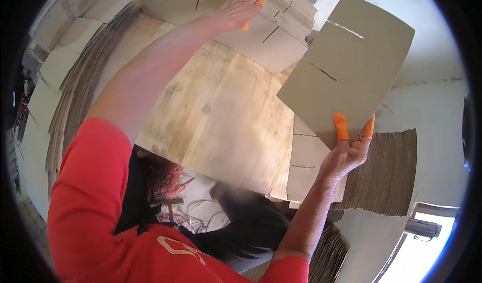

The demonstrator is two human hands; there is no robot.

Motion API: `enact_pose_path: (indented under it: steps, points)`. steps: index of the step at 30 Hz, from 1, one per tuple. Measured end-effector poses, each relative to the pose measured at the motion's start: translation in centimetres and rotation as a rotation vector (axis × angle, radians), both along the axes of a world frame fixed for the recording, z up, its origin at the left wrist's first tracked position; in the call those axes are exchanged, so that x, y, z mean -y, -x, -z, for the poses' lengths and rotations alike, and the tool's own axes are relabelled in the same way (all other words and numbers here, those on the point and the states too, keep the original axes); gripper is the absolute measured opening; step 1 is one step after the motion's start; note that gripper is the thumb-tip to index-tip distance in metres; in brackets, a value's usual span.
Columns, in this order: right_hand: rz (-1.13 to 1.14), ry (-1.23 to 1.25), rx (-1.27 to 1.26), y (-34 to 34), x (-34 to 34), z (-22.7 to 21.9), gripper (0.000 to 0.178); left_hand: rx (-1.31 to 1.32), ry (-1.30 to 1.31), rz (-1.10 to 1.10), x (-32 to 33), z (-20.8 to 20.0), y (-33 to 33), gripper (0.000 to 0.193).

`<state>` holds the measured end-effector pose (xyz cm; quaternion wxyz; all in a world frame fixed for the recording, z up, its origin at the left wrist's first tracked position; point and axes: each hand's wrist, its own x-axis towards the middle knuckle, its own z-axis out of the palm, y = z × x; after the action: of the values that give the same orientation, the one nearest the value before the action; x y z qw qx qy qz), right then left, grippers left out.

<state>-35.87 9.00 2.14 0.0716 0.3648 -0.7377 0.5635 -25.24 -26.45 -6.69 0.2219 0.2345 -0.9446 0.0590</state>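
My right hand (345,157) is closed on a grey-brown slotted cardboard sheet (351,57), pinching its lower corner. Orange finger covers sit on that thumb and a fingertip. The sheet is raised and tilted at the right, with two slits cut in it. Far across the table, my left hand (236,12) lies over a pale slotted cardboard sheet (281,47), its fingers apart and two tips covered in orange. Behind that hand, a layered stack of slotted cardboard (291,12) reaches to the wall.
Bare wood shows on the tabletop (201,107). Leaning cardboard stacks (83,77) line the left side. At the right stand another cardboard stack (386,172) and pale slotted sheets (304,157) by the table edge. Red scraps (168,177) and cables lie below, near my legs.
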Motion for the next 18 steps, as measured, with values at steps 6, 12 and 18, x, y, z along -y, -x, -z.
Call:
enact_pose_path:
  steps: [6,12,18]
  points:
    - [-0.078,0.071,-0.111,-0.6,1.6,1.8,0.066,0.017,0.069,-0.027,3.2,2.5,2.2,0.032]
    - [-0.041,-0.014,-0.266,-3.0,1.7,0.8,0.066,-0.207,0.297,0.249,2.9,1.5,0.3,0.021]
    - [0.042,-0.014,-0.33,-5.7,1.0,2.6,0.065,0.128,0.041,0.288,-0.2,1.2,-0.3,0.019]
